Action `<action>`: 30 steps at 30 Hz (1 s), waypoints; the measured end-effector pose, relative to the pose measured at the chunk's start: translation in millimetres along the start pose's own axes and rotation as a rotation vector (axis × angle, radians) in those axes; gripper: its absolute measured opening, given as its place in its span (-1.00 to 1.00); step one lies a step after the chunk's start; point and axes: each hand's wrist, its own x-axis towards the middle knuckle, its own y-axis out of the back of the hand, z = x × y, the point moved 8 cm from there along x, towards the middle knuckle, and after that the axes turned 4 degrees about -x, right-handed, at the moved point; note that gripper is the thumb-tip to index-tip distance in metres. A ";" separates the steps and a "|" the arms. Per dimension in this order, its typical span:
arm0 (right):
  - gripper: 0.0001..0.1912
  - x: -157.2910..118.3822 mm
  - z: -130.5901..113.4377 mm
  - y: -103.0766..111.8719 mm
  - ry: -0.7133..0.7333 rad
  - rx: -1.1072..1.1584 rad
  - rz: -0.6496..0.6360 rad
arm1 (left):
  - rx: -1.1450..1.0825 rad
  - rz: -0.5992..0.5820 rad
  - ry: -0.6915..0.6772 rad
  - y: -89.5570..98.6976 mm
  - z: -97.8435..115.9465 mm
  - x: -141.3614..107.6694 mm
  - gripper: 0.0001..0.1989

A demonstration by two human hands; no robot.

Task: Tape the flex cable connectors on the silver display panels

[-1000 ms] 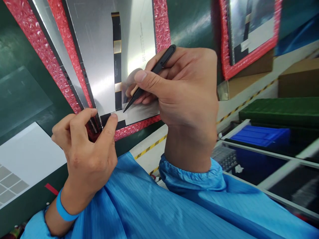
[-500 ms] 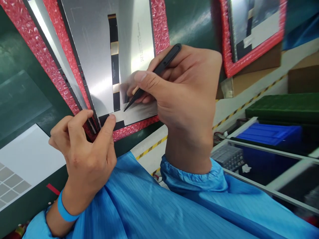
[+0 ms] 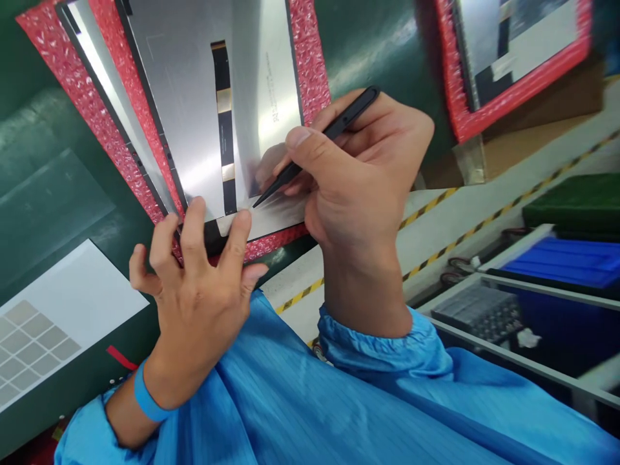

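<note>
My right hand [image 3: 358, 161] grips a pair of black tweezers [image 3: 314, 145] like a pen. Their tip rests on or just over a pale strip at the lower edge of a silver display panel [image 3: 179, 116]. A dark flex strip [image 3: 224, 129] with gold patches runs down the panel's back. My left hand [image 3: 203, 290] lies with fingers spread at the panel's lower left corner, its index fingertip pressed on a small whitish tape piece [image 3: 224, 226] near the tweezer tip. Red bubble wrap [image 3: 310, 64] lies under the panel.
Another silver panel [image 3: 99, 84] on bubble wrap lies to the left. A white sheet of grey square stickers [image 3: 109, 284] is on the green table [image 3: 62, 213]. At the upper right, a further panel [image 3: 537, 45] rests in red wrap over a cardboard box [image 3: 542, 142]. Blue bins [image 3: 566, 258] stand lower right.
My left hand has moved right along the panel's lower edge, its fingers now more spread and the index on the tape. The tweezers have shifted slightly right. The view has turned a little.
</note>
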 end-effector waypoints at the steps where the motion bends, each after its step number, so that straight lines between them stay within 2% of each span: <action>1: -0.73 -0.2 0.2 0.2 0.008 -0.001 0.015 | -0.003 0.022 0.024 3.3 -4.2 -2.9 -0.51; 5: -0.72 -0.5 1.4 -0.7 0.029 0.012 0.053 | 0.030 0.038 0.105 12.0 -14.0 -11.9 -0.53; 10: -0.72 -0.5 5.6 -1.2 0.023 0.038 0.045 | 0.061 0.020 0.034 6.0 4.3 -5.4 -0.47; 13: -0.73 -2.1 3.4 0.3 0.062 0.076 0.055 | 0.041 -0.034 0.071 0.7 6.6 -0.7 -0.48; 17: -0.74 -4.2 3.8 1.1 0.058 0.094 0.089 | 0.059 -0.014 0.217 12.8 -10.9 -5.0 -0.56; 19: -0.74 -4.3 5.4 0.0 0.034 0.103 0.092 | 0.066 0.031 0.249 23.1 -21.6 -6.3 -0.60; 23: -0.74 -1.8 11.0 -2.1 -0.031 0.122 0.095 | -0.146 0.132 0.284 38.5 -40.6 7.3 -0.51; 26: -0.74 0.8 14.8 -3.1 -0.056 0.156 0.097 | -0.296 0.035 0.390 34.1 -49.0 26.8 -0.58; 30: -0.73 1.8 22.0 -5.3 -0.117 0.239 0.112 | -0.279 -0.073 0.558 33.2 -56.2 43.8 -0.69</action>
